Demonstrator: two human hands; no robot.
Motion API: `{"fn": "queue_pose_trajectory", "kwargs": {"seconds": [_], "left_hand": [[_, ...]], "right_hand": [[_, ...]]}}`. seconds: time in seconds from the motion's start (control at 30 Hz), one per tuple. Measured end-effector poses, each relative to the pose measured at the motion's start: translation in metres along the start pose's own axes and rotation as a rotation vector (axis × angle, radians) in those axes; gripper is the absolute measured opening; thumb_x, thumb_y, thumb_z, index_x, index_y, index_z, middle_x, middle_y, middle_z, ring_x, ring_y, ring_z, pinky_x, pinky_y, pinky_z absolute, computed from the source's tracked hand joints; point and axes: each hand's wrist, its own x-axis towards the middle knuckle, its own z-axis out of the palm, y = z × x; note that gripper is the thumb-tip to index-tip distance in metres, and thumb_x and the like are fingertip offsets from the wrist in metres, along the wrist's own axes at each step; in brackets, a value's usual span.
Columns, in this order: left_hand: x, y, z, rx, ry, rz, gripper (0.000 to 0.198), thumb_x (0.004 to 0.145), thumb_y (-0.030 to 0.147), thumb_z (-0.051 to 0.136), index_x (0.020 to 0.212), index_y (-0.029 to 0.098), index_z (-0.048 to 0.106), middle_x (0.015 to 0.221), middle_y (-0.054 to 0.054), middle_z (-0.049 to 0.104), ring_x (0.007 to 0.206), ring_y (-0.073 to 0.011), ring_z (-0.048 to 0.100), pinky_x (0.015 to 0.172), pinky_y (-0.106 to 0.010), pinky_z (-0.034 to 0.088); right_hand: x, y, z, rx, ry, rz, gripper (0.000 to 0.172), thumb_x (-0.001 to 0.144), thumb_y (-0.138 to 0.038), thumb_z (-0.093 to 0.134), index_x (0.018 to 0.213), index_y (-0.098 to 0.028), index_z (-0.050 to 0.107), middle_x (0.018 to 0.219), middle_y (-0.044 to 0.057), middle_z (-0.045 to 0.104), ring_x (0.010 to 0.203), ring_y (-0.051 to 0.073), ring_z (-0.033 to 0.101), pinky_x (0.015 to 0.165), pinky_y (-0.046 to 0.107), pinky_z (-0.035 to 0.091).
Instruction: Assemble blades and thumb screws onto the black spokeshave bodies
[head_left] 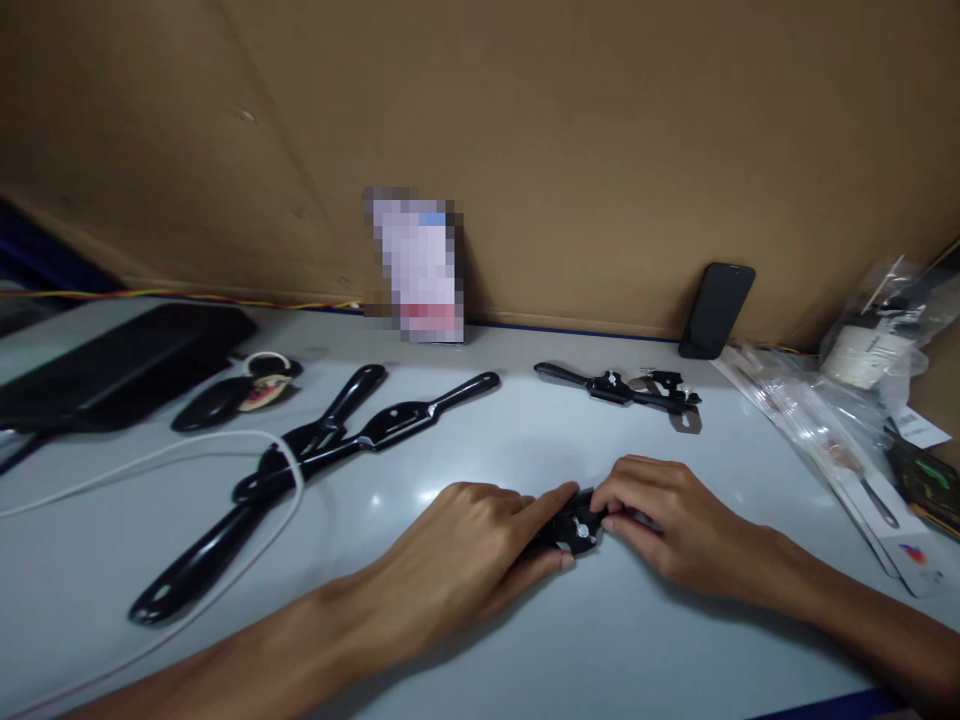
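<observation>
Low in the middle of the head view, a black spokeshave with a silvery thumbscrew lies between my hands at the table top. My left hand is closed on its left side, thumb along the near edge and fingers along the far edge. With thumb and fingertips, my right hand pinches its right end. Both handles are mostly covered by my hands. Beyond them lies another spokeshave, with loose black metal parts by its right handle. To the left, a black spokeshave body rests across another one.
A white cable loops over the left tools. Behind it are a computer mouse and a black case. A phone and a pixelated upright item lean on the cardboard wall. Clear plastic packages lie right.
</observation>
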Motion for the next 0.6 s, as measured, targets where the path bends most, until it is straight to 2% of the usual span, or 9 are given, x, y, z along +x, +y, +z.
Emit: {"fn": "queue_pose_trajectory", "kwargs": {"seconds": [0.1,0.17,0.23,0.3,0.4,0.47,0.5,0.6], "left_hand": [[0.0,0.0,-0.001,0.01,-0.004,-0.004,0.035,0.111,0.043,0.054,0.132,0.017,0.059,0.08,-0.001,0.079,0.063,-0.0288,0.076,0.051,-0.035,0.043],[-0.001,0.0,-0.001,0.005,-0.006,-0.004,0.032,0.111,0.042,0.054,0.131,0.017,0.06,0.077,0.0,0.077,0.061,-0.0288,0.076,0.05,-0.035,0.043],[-0.001,-0.001,0.001,-0.006,0.014,0.003,0.033,0.111,0.041,0.052,0.135,0.018,0.058,0.081,-0.001,0.079,0.064,-0.0293,0.077,0.052,-0.035,0.045],[-0.001,-0.001,0.002,-0.013,0.033,0.01,0.037,0.113,0.041,0.049,0.141,0.018,0.055,0.089,-0.003,0.082,0.069,-0.0299,0.079,0.054,-0.036,0.048],[-0.001,-0.001,0.002,-0.025,0.03,0.006,0.038,0.113,0.044,0.047,0.139,0.017,0.056,0.093,-0.005,0.082,0.07,-0.0298,0.079,0.055,-0.036,0.048],[-0.001,-0.001,0.001,-0.042,0.004,-0.003,0.036,0.113,0.044,0.048,0.135,0.018,0.058,0.09,-0.004,0.082,0.07,-0.0289,0.079,0.054,-0.035,0.046],[-0.001,-0.001,0.001,-0.045,-0.006,-0.007,0.035,0.113,0.043,0.049,0.136,0.018,0.058,0.088,-0.003,0.081,0.069,-0.0282,0.078,0.054,-0.035,0.046],[-0.001,0.0,0.001,-0.041,0.009,-0.006,0.039,0.113,0.043,0.048,0.142,0.018,0.055,0.083,-0.002,0.08,0.066,-0.0261,0.077,0.054,-0.034,0.044]], "right_hand": [[0.001,0.0,0.0,0.017,0.029,-0.013,0.017,0.1,-0.006,0.056,0.1,-0.016,0.069,0.091,0.006,0.068,0.082,0.018,0.062,0.076,0.031,0.05],[0.001,0.0,-0.001,0.065,0.024,-0.024,0.022,0.098,-0.004,0.058,0.112,-0.014,0.072,0.092,0.006,0.069,0.082,0.018,0.063,0.077,0.032,0.051],[0.001,0.001,-0.003,0.104,-0.002,-0.061,0.03,0.098,-0.007,0.062,0.124,-0.014,0.072,0.092,0.005,0.07,0.081,0.018,0.063,0.078,0.032,0.052],[0.001,0.002,-0.003,0.103,-0.023,-0.107,0.029,0.101,-0.012,0.064,0.128,-0.016,0.074,0.091,0.006,0.07,0.082,0.018,0.063,0.077,0.032,0.052],[0.002,0.003,0.0,0.08,-0.003,-0.113,0.019,0.103,-0.019,0.067,0.118,-0.016,0.077,0.088,0.006,0.071,0.08,0.018,0.063,0.073,0.031,0.05],[0.003,0.001,0.007,0.069,0.05,-0.07,0.009,0.102,-0.021,0.07,0.102,-0.016,0.077,0.083,0.004,0.07,0.075,0.017,0.061,0.069,0.029,0.047],[0.004,0.0,0.011,0.055,0.083,-0.043,0.01,0.1,-0.022,0.071,0.092,-0.017,0.074,0.079,0.002,0.068,0.072,0.016,0.059,0.068,0.029,0.045],[0.005,-0.002,0.022,-0.031,0.134,-0.013,0.03,0.099,-0.025,0.069,0.072,-0.02,0.057,0.07,-0.001,0.06,0.066,0.015,0.051,0.064,0.029,0.038]]}}
